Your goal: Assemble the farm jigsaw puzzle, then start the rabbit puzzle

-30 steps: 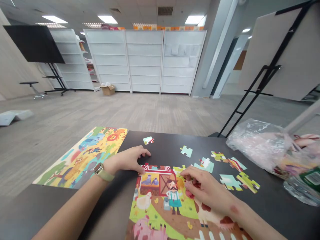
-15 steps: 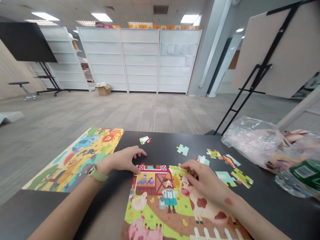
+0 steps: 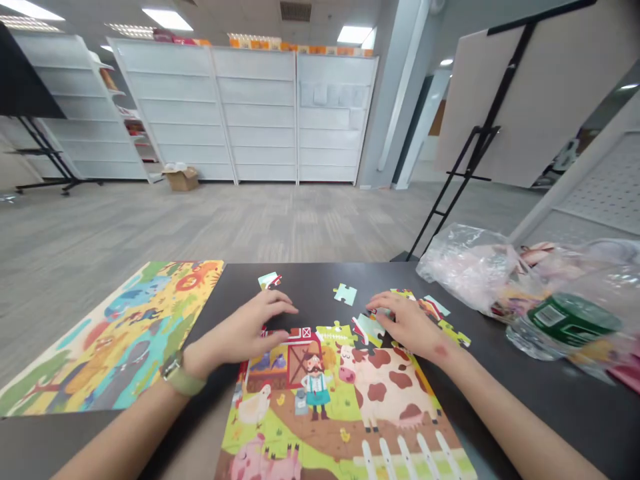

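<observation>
Left hand (image 3: 245, 327): loosely spread, thumb over the far-left corner of the farm puzzle (image 3: 333, 417); steady it lightly.
Right hand (image 3: 407, 327): over one sky piece (image 3: 369, 330) at the farm puzzle's far edge; whether you pinch it, I cannot tell. Match tabs before pressing flat.
Animal picture (image 3: 120, 333): one, left of the farm puzzle.
Loose pieces (image 3: 346, 294): two beyond the farm puzzle, others to its right, partly hidden.

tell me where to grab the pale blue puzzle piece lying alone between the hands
Likely pinch the piece by its left and right edges, from above and the near side: it lies flat, with dark tabletop all around, so both edges look free.
</observation>
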A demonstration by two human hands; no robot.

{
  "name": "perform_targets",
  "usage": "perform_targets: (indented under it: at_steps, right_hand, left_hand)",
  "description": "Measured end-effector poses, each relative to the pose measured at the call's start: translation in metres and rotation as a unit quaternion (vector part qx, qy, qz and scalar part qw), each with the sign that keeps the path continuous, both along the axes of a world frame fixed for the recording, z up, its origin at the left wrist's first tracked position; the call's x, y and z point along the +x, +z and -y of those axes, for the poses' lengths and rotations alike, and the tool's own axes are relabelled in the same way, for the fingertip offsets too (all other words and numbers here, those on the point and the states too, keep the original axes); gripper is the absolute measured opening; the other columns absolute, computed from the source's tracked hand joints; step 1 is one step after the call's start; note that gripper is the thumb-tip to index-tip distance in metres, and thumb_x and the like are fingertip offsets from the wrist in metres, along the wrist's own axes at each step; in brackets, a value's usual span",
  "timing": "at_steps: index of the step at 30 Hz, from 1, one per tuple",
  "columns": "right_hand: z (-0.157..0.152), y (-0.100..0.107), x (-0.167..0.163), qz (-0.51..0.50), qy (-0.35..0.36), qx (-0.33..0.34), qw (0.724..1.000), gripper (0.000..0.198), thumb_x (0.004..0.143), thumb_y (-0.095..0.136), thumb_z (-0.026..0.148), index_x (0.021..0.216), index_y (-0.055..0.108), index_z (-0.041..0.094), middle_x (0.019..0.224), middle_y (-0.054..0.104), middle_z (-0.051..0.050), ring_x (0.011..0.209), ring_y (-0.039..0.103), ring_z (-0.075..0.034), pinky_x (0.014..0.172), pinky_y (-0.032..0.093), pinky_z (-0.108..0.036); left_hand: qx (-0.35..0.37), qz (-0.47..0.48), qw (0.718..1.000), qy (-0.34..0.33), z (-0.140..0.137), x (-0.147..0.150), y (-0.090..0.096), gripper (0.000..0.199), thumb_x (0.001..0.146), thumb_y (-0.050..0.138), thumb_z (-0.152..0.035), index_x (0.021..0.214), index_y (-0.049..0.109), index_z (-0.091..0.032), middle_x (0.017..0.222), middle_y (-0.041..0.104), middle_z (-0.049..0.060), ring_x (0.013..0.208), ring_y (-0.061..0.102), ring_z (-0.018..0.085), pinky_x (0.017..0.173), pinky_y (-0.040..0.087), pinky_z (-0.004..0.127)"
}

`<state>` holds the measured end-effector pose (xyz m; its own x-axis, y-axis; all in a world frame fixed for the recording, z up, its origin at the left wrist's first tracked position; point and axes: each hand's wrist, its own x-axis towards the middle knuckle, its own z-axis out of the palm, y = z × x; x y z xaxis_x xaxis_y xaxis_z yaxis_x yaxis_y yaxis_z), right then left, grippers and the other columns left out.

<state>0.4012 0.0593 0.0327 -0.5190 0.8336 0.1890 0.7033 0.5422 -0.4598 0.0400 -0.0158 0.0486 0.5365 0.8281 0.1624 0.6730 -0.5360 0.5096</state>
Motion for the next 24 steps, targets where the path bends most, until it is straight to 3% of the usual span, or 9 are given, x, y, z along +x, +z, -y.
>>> perform_targets:
  at_steps: [3, 6, 13, 17, 20, 24]
  right_hand:
    - [0.008, 0.004, -0.004, 0.007, 0.033, -0.009, 0.999, 0.028, 0.090, 0.054, 0.021, 0.107, 0.076, 0.021, 0.120, 0.072, -0.010, 0.113, 0.066, -0.027, 0.103, 0.050, -0.045]
    - [0.013, 0.008, -0.005, 0.024, 0.057, -0.034, 0.997, 0.032, 0.086, 0.064, 0.027, 0.116, 0.075, 0.020, 0.125, 0.068, -0.011, 0.119, 0.061, -0.029, 0.108, 0.046, -0.046]
    - [0.010, 0.008, -0.002, 0.039, 0.050, -0.047, 0.997, 0.036, 0.089, 0.062, 0.028, 0.122, 0.073, 0.020, 0.128, 0.068, -0.012, 0.122, 0.060, -0.030, 0.110, 0.045, -0.049]
    - [0.007, 0.003, -0.001, 0.016, 0.050, -0.027, 0.998, 0.034, 0.090, 0.061, 0.027, 0.122, 0.072, 0.023, 0.130, 0.070, -0.010, 0.127, 0.060, -0.030, 0.114, 0.041, -0.053]
    - [0.001, 0.007, 0.007, -0.028, 0.058, -0.001, 0.998, 0.032, 0.095, 0.053, 0.026, 0.119, 0.073, 0.025, 0.125, 0.074, -0.008, 0.122, 0.064, -0.027, 0.111, 0.045, -0.048]
    - [-0.013, 0.018, 0.028, -0.094, -0.064, 0.072, 0.991, 0.039, 0.098, 0.040, 0.022, 0.116, 0.074, 0.021, 0.113, 0.077, -0.008, 0.105, 0.071, -0.024, 0.095, 0.055, -0.039]
  left_hand:
    - [-0.007, -0.045, 0.997, -0.067, 0.016, 0.039, -0.003, 0.078, 0.083, 0.073, -0.064, 0.148, 0.051, -0.028, 0.156, 0.044, 0.013, 0.143, 0.039, 0.040, 0.116, 0.035, 0.057]
    - [-0.039, -0.078, 0.990, -0.109, 0.023, 0.055, -0.004, 0.089, 0.075, 0.077, -0.072, 0.150, 0.050, -0.033, 0.162, 0.039, 0.011, 0.145, 0.034, 0.046, 0.115, 0.032, 0.063]
    - [-0.071, -0.098, 0.989, -0.083, 0.014, 0.027, 0.002, 0.081, 0.066, 0.086, -0.068, 0.135, 0.064, -0.033, 0.160, 0.040, 0.012, 0.145, 0.030, 0.049, 0.113, 0.029, 0.067]
    - [-0.072, -0.057, 0.993, -0.069, 0.011, 0.020, 0.000, 0.048, 0.078, 0.082, -0.055, 0.115, 0.070, -0.028, 0.150, 0.049, 0.012, 0.140, 0.038, 0.042, 0.111, 0.035, 0.057]
    - [-0.063, -0.034, 0.996, -0.059, 0.012, 0.024, -0.002, 0.024, 0.089, 0.074, -0.044, 0.104, 0.068, -0.026, 0.144, 0.053, 0.011, 0.137, 0.044, 0.036, 0.109, 0.037, 0.051]
    - [-0.068, -0.038, 0.995, -0.054, 0.014, 0.029, -0.001, 0.027, 0.086, 0.077, -0.044, 0.102, 0.066, -0.025, 0.142, 0.054, 0.011, 0.133, 0.046, 0.035, 0.108, 0.037, 0.049]
